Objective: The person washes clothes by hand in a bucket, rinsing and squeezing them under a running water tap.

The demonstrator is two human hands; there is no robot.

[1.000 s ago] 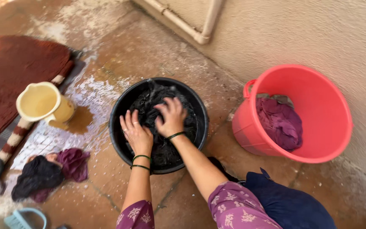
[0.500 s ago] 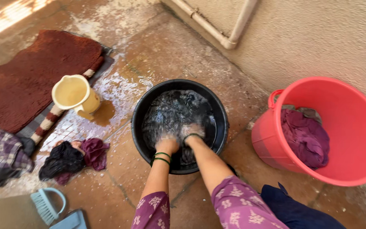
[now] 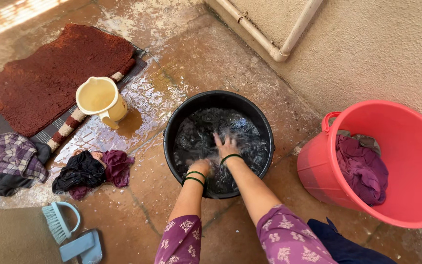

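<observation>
A black round tub [image 3: 172,127] sits on the wet floor, full of water with dark cloth [image 3: 201,132] in it. Both my hands are down in the tub. My left hand [image 3: 199,167] is partly under the splashing water, its fingers hidden, green bangles at the wrist. My right hand [image 3: 226,145] lies with fingers spread on the dark cloth at the water's surface, a green bangle on that wrist too. Whether either hand grips the cloth is blurred by the churning water.
A red tub [image 3: 416,161] at the right holds a purple garment [image 3: 362,168]. A yellow jug [image 3: 101,100] stands by a brown mat [image 3: 54,73]. Wet dark and maroon clothes [image 3: 91,171] and a plaid cloth [image 3: 13,156] lie at left. A blue scrub brush [image 3: 59,222] lies near me; a pipe [image 3: 289,39] runs along the wall.
My hands have gone from pressing on top of the cloth down into the water, and the water is splashing. The camera view has shifted, bringing the mat, plaid cloth and brush into sight.
</observation>
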